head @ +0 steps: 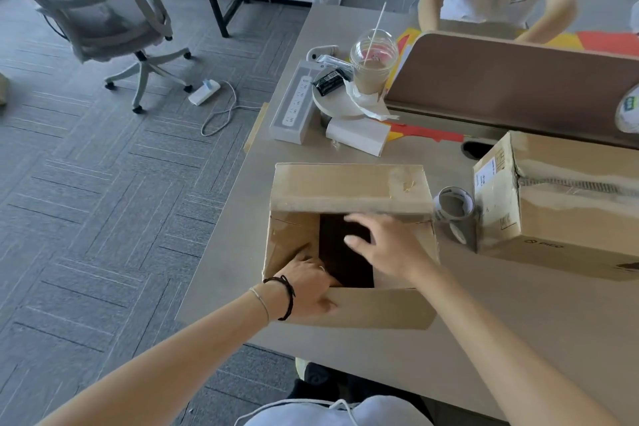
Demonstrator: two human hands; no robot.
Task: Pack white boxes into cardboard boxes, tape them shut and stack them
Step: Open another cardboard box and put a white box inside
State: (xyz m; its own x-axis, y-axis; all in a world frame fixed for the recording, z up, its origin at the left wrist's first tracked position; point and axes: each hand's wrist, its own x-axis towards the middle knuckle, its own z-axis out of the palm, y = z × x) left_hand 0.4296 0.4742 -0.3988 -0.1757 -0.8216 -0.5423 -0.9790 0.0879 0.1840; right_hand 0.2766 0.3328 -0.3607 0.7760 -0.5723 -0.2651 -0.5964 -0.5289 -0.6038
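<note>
While we work at the open cardboard box [349, 242], every place below is given relative to it.

Open box: it sits near the table [449, 349] edge closest to us, far flap folded outward, near flap upright, interior dark; we cannot tell what is inside.

Left hand [307, 287]: we curl it over the box's near-left corner, thumb outside on the near flap and fingers reaching inside. We judge this steadies the box and keeps the flap from falling in.

Right hand [383, 242]: we hold it over the opening with the fingers spread and relaxed, gripping nothing, the forearm crossing the box's right wall. We judge it is reaching in or about to fold a flap.

White boxes: two lie beyond the far flap, a long one printed with sockets [294, 104] and a shorter one [358, 135] just right of it.

Tape roll [453, 206]: just right of the box, within easy reach for sealing.

Sealed carton [560, 204]: further right, past the tape, already taped along its top.
</note>
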